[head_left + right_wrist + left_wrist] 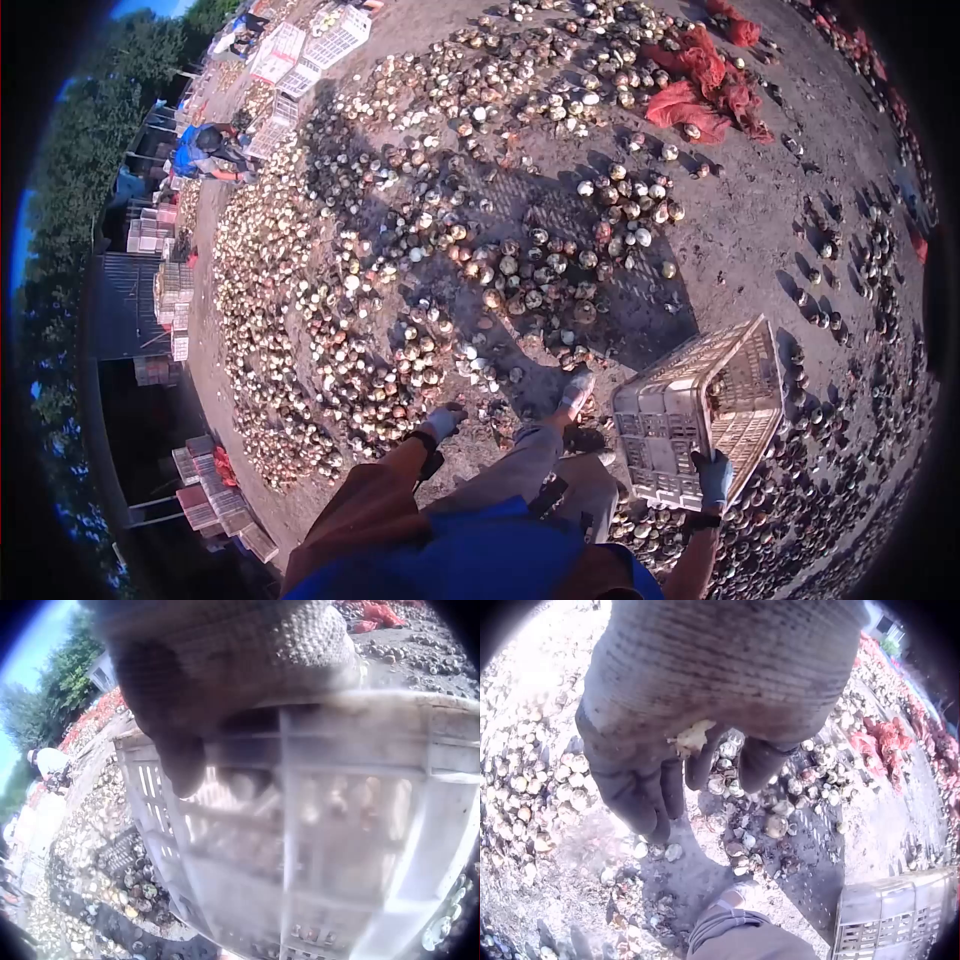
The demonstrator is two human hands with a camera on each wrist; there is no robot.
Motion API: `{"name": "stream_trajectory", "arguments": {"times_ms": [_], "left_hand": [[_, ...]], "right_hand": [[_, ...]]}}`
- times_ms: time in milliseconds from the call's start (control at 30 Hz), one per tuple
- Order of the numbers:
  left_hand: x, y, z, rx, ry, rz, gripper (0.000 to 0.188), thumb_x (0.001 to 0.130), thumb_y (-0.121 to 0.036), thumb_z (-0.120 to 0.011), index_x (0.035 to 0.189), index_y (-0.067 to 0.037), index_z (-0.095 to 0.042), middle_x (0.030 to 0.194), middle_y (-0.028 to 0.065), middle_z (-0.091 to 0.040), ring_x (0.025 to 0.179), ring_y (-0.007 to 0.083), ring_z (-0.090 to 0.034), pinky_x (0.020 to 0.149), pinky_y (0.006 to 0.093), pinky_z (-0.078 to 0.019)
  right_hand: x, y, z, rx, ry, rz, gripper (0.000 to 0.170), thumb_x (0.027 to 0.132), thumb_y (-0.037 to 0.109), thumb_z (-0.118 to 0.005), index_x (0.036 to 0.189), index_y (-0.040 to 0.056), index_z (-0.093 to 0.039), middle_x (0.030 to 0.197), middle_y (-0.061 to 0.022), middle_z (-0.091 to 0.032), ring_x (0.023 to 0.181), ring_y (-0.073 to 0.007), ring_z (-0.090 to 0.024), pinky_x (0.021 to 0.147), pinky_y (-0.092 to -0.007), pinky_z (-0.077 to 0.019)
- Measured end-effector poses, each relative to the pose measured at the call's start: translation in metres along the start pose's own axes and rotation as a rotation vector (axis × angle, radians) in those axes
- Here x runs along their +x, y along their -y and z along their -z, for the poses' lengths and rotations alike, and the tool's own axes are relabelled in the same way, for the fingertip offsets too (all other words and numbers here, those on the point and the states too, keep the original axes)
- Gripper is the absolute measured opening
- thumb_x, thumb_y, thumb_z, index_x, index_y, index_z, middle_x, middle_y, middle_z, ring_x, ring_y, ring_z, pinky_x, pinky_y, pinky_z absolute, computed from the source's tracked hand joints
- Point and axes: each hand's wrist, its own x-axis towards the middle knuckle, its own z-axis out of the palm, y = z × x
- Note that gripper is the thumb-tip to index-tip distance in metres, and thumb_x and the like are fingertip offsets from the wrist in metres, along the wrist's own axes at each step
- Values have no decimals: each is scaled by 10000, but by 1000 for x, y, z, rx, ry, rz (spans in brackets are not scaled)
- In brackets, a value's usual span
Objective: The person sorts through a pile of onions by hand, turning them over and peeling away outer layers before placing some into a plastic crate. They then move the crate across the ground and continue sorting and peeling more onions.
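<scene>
1 pale plastic crate (655, 418) sits tilted below the right hand (714, 478), whose gloved fingers curl over its rim, likely to control the tilt; ground contact is unclear. Beyond the crate lie red mesh sacks (704, 70). Left of it, the left hand (443, 421) hangs loosely bent, gripping nothing visible. Onions (533, 298) spread around the crate. No writing is legible.

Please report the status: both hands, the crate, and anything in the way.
Right hand gripping crate by its rim. Left hand hanging, fingers loosely curled. Crate tilted. Bulbs scattered ahead.
</scene>
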Motion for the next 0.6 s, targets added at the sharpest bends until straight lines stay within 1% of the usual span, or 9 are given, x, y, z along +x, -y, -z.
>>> {"name": "stream_trajectory", "arguments": {"times_ms": [67,167,200,300,333,433,500,567,600], "left_hand": [[2,-6,-4,-73,7,16,403,874,-315,-693,1187,-70,-627,1011,91,-661,799,194,-648,621,316,-536],[15,25,-17,52,76,-283,416,862,-316,-707,1180,-61,-623,967,66,-659,777,184,-634,589,302,-517],[-14,-9,-28,-39,45,18,390,855,-300,-714,1144,-51,-634,936,50,-651,750,178,-616,571,299,-506],[-1,5,-45,0,105,34,368,852,-285,-713,1129,-56,-633,885,47,-626,727,187,-613,568,317,-509],[-8,-3,-51,7,89,64,362,851,-286,-714,1126,-65,-632,897,46,-626,732,191,-620,572,320,-513],[-43,-49,-72,25,99,21,389,877,-253,-685,1205,-63,-594,1036,74,-624,772,204,-625,674,338,-551],[-41,-65,-88,75,106,-30,417,881,-237,-682,1244,-65,-571,1020,70,-630,757,199,-632,645,330,-542],[-29,-79,-106,160,127,-132,447,884,-222,-679,1282,-68,-548,1003,66,-636,741,194,-640,616,322,-533],[-19,-87,-116,202,139,-186,463,886,-214,-678,1302,-69,-537,995,65,-639,734,191,-644,601,318,-529]], "right_hand": [[29,5,23,27,-50,-23,473,727,421,-775,944,7,-707,751,-157,-700,705,-319,-674,671,-429,-505],[45,28,73,127,-107,1,425,766,357,-765,967,-7,-682,643,-94,-665,517,-177,-613,539,-361,-486],[57,22,82,163,-139,16,433,767,356,-771,956,-21,-672,615,-91,-653,510,-178,-606,525,-359,-474],[83,11,111,328,-206,-17,414,769,336,-774,915,-36,-665,583,-85,-637,504,-189,-596,520,-360,-464],[86,10,120,289,-183,-35,400,760,341,-775,861,-32,-671,577,-80,-630,501,-192,-591,526,-361,-466],[90,-5,119,406,-190,-35,429,737,390,-784,815,-18,-678,582,-81,-639,513,-187,-606,532,-354,-474],[77,-1,129,294,-90,-102,470,740,432,-778,935,11,-703,663,-102,-678,544,-190,-645,560,-358,-498],[74,-2,127,387,-58,-81,492,734,485,-756,909,26,-722,727,-130,-702,648,-223,-690,633,-376,-521],[77,-1,129,339,-27,-62,526,726,523,-743,919,34,-728,782,-162,-713,779,-288,-710,705,-397,-527]]}}
